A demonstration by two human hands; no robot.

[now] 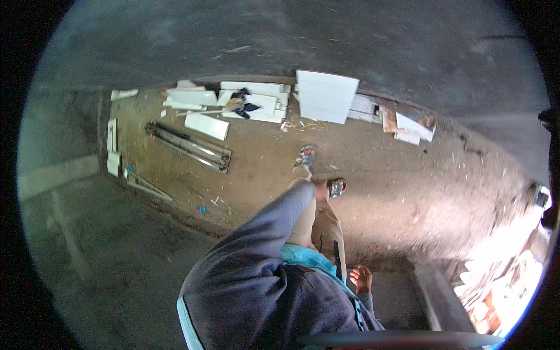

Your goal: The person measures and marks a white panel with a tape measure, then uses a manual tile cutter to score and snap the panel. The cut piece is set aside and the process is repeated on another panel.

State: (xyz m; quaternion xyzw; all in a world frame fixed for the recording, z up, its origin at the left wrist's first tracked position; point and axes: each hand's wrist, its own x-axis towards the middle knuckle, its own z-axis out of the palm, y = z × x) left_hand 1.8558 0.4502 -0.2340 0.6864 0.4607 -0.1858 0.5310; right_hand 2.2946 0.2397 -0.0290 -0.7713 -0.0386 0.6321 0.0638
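My left arm, in a dark sleeve, reaches forward over my legs. My left hand (320, 190) shows as a small blur at the cuff, in front of my trouser leg, and its fingers cannot be made out. Beside my right hip hangs my right hand (361, 280), its fingers loosely bent and apart, with nothing visible in it. My sandalled feet stand on the dirt floor (262, 175). Ahead of them a large white tile (328, 96) leans against the wall. To the left lies a long tool with two metal rails, which looks like a manual tile cutter (189, 150).
Stacked white tiles (262, 105) line the far wall, with a dark cloth-like bundle (240, 105) on top. Broken tile pieces (411, 128) lie farther right. Thin strips (149, 188) and a small blue object (202, 209) are at left. Bright light enters at the right (496, 286).
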